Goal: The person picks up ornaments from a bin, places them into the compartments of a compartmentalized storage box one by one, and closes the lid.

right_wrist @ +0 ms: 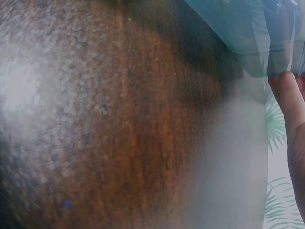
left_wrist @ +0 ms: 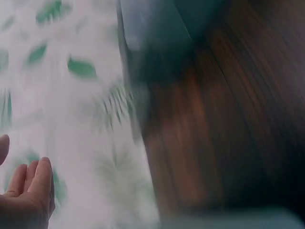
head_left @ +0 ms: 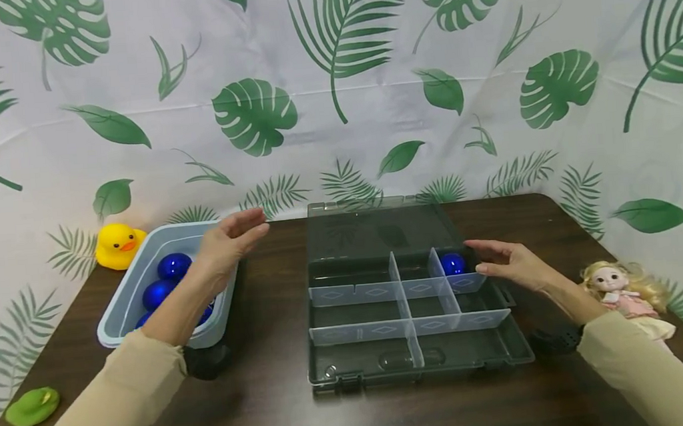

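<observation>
A clear grey divided box (head_left: 358,352) lies with its lid (head_left: 379,230) folded back on the dark table. One shiny blue ball (head_left: 454,264) sits in its back right compartment. At that back right corner is my right hand (head_left: 517,266), thumb and fingers extended and apart beside the ball. In the right wrist view a fingertip (right_wrist: 286,76) is right at the box's edge. My left hand (head_left: 224,249) is raised over the right side of a light blue tub (head_left: 106,325), fingers loosely extended with nothing in them. Several blue balls (head_left: 159,294) lie in the tub, partly hidden by the left forearm.
A yellow rubber duck (head_left: 118,246) stands behind the tub at the left, and a green toy (head_left: 33,407) lies near the left table edge. On the right lies a blonde doll (head_left: 625,297). A leaf-patterned cloth (head_left: 372,137) hangs behind the table.
</observation>
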Available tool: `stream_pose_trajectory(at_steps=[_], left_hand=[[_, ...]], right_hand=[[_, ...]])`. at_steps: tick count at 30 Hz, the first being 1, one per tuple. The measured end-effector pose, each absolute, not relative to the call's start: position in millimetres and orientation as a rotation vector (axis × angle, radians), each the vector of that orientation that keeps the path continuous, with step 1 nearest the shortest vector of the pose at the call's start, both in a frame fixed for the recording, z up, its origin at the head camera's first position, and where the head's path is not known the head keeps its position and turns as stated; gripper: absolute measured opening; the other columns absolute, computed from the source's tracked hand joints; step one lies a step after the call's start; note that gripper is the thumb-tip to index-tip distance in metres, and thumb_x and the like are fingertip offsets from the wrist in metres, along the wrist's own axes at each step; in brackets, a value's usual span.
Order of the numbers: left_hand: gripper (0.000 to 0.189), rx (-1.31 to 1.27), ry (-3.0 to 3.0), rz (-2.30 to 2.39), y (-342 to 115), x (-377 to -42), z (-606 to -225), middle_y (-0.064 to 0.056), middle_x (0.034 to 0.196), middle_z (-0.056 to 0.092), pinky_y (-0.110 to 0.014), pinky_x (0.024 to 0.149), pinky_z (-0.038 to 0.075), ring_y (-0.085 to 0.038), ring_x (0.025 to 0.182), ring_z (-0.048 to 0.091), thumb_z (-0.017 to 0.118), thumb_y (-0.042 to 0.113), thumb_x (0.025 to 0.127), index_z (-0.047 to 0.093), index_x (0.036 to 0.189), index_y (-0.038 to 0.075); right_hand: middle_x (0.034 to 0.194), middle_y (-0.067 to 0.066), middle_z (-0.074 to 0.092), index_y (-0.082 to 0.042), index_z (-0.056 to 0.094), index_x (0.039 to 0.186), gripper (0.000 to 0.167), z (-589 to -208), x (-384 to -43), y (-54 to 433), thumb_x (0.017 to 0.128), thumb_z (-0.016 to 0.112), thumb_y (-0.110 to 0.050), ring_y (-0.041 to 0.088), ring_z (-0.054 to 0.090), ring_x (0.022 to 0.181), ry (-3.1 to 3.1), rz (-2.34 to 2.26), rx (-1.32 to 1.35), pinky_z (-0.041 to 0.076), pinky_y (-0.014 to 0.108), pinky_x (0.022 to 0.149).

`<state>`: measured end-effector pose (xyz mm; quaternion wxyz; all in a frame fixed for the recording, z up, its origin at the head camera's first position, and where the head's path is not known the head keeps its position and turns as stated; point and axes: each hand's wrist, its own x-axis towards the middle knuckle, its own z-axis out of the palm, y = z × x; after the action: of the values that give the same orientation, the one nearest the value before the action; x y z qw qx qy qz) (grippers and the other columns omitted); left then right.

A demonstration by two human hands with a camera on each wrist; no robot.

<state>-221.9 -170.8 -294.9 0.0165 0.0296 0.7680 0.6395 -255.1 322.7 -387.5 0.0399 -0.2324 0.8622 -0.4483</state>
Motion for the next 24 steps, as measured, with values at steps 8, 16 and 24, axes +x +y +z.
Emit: stream_pose_trajectory(at_steps=[8, 16, 24], left_hand=[[0.067, -0.291, 2.369, 2.031, -252.9, -216.5, -314.0, 0.006, 0.119, 0.053, -0.027, 0.103, 0.035, 0.002, 0.099, 0.052, 0.064, 0.030, 0.089, 0.035, 0.145, 0.007], [0.067, -0.427, 2.563, 1.810, -282.8, -217.5, -329.2, -0.008, 0.137, 0.049, -0.039, 0.113, 0.026, -0.021, 0.125, 0.042, 0.059, 0.037, 0.092, 0.034, 0.144, 0.004], [0.063, -0.479, 2.622, 1.697, -295.0, -221.9, -336.5, -0.025, 0.146, 0.034, -0.051, 0.114, 0.014, -0.040, 0.137, 0.026, 0.057, 0.030, 0.094, 0.032, 0.144, 0.001]], right_hand=[[0.135, 0.033, 0.044, 0.006, 0.045, 0.134, 0.048, -385.6, -254.5, 323.0, 0.090, 0.061, -0.006, -0.012, 0.047, 0.109, 2.649, -1.372, -0.728, 0.044, 0.009, 0.084], [0.137, 0.028, 0.045, 0.004, 0.044, 0.136, 0.050, -387.2, -253.5, 327.6, 0.091, 0.061, -0.010, -0.015, 0.044, 0.110, 2.677, -1.318, -0.697, 0.043, 0.008, 0.085], [0.138, 0.028, 0.043, 0.005, 0.042, 0.137, 0.050, -387.6, -253.5, 324.1, 0.092, 0.059, -0.009, -0.015, 0.043, 0.112, 2.653, -1.336, -0.721, 0.044, 0.009, 0.084]])
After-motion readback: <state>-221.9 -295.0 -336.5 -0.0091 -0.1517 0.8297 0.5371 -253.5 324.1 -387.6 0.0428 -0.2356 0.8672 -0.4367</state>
